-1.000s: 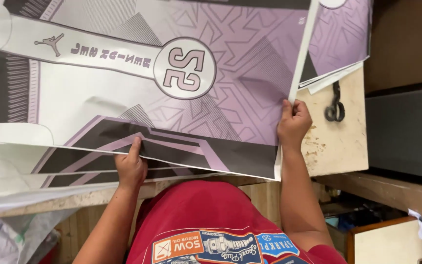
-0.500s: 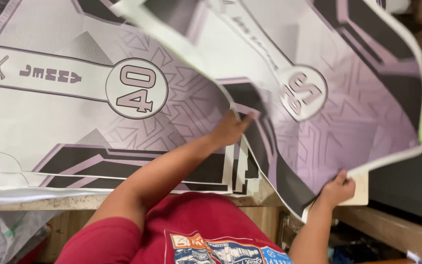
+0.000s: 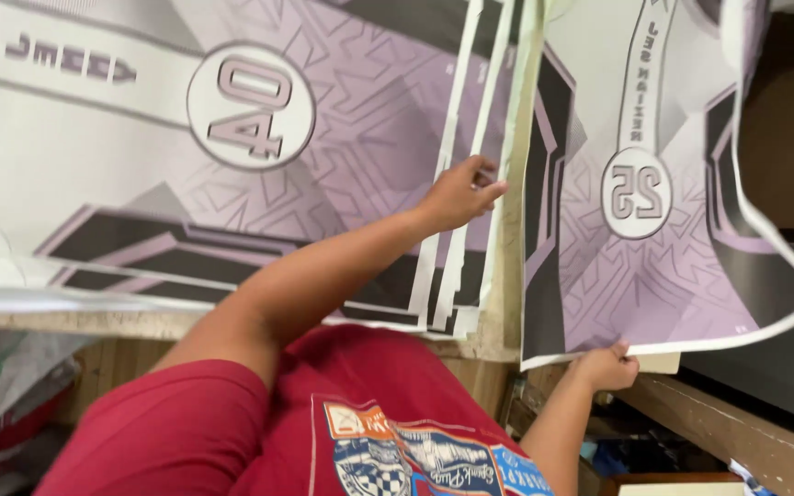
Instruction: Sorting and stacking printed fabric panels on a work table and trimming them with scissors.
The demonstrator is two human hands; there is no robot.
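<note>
Fingers point(image 3: 487, 188) of the left hand point(image 3: 459, 195) curl onto the stacked lilac-grey printed sheets point(image 3: 232, 165); beside that stack, the right hand point(image 3: 606, 367) pinches the lifted sheet point(image 3: 654, 220), best kept taut.

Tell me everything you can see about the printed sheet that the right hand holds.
The printed sheet is a large thin paper-like sheet with a lilac geometric pattern, dark grey angular bands, a pale stripe with lettering and a round number badge, inside a white border. It is lifted off the stack of sheets, turned sideways and curling at its right edge. The right hand pinches its lower edge; the left hand is at its left edge, over the stack.
</note>
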